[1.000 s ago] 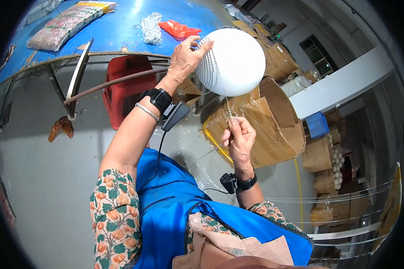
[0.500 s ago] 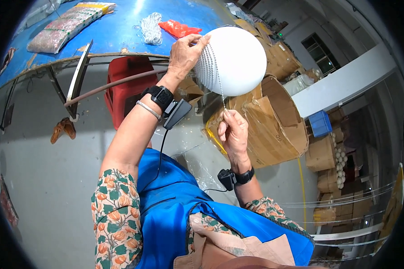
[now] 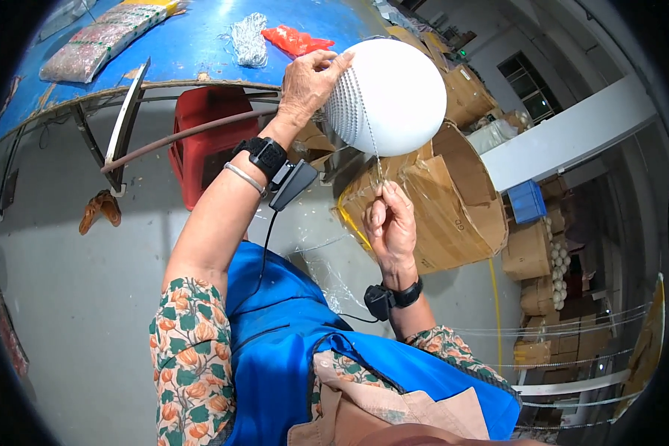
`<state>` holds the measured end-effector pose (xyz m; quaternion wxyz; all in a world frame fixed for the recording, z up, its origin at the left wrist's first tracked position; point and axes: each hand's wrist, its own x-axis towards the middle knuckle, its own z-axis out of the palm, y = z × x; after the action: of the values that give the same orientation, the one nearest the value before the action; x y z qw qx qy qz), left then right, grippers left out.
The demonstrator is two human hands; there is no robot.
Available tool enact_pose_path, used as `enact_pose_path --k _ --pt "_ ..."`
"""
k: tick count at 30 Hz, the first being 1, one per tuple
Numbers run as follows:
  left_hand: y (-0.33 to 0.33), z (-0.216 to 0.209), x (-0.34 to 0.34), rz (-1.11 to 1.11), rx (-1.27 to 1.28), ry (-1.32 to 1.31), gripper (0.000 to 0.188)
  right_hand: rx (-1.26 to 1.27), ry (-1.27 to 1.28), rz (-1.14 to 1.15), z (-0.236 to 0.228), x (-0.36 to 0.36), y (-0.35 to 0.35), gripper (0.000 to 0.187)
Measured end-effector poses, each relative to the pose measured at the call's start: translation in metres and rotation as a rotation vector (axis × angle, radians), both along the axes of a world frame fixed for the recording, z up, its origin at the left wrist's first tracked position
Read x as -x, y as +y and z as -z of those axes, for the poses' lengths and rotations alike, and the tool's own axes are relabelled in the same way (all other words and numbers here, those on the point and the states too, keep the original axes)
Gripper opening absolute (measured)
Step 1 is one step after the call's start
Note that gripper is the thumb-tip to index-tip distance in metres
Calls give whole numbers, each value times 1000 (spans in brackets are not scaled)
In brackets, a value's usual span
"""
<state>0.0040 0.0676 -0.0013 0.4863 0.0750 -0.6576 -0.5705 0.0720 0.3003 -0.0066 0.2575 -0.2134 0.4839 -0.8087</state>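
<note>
A large white ball [image 3: 403, 93] is in front of me, its left side covered by close rows of small silvery beads [image 3: 347, 111]. My left hand [image 3: 310, 83] is at the ball's upper left, thumb and fingertips closed together against the beaded edge, pressing the strand there. From that side a thin bead strand [image 3: 373, 137] runs taut down across the ball. Below the ball, my right hand [image 3: 392, 223] pinches the strand's lower part between thumb and forefinger. How the ball is held up is hidden.
On the blue table [image 3: 193, 44] lie a white string bundle [image 3: 249, 41], a red plastic bag [image 3: 293, 41] and a wrapped package [image 3: 104, 41]. A red stool [image 3: 201, 141] stands beneath. An open cardboard box [image 3: 431, 215] is behind my right hand. Cables run from the wrist devices.
The ball sits slightly further right and higher in view. My right hand has shifted a little right with the strand, which slants more. Both hands keep their grip.
</note>
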Motion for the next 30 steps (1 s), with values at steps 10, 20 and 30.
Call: enact_pose_path --k 10,20,30 --pt "-3 1 -8 129 -67 -106 63 57 -175 -52 18 14 -8 16" --pt "1 -1 -18 175 220 -96 93 170 -313 -261 30 46 -16 17" --pt "-2 -5 -23 227 189 -123 98 -459 1290 732 23 27 -50 23"
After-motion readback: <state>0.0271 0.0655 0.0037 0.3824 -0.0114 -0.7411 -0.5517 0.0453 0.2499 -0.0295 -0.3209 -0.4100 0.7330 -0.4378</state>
